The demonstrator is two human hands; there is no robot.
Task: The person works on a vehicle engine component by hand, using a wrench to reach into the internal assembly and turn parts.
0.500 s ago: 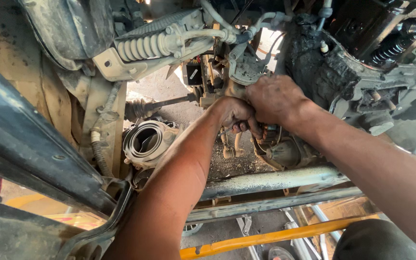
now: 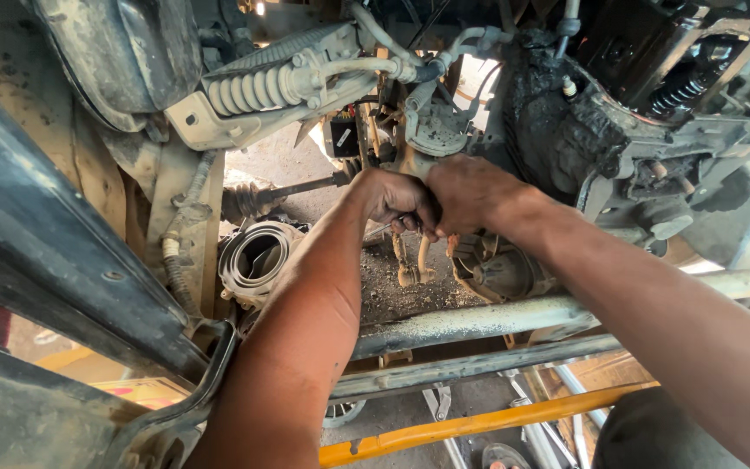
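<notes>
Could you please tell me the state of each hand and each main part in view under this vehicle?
left hand: closed in a fist, pressed against the right hand.
right hand: closed, knuckles up; what it grips is hidden.
ribbed rubber boot: in place on its rack, dusty.
drive shaft: lying across, inner end hidden behind the hands.
round housing: open, hollow inside.
yellow bar: lying below, flat.

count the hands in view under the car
2. The left hand is closed in a fist at the centre, and the right hand presses against it from the right. What they grip is hidden. No other person's hands show.
</notes>
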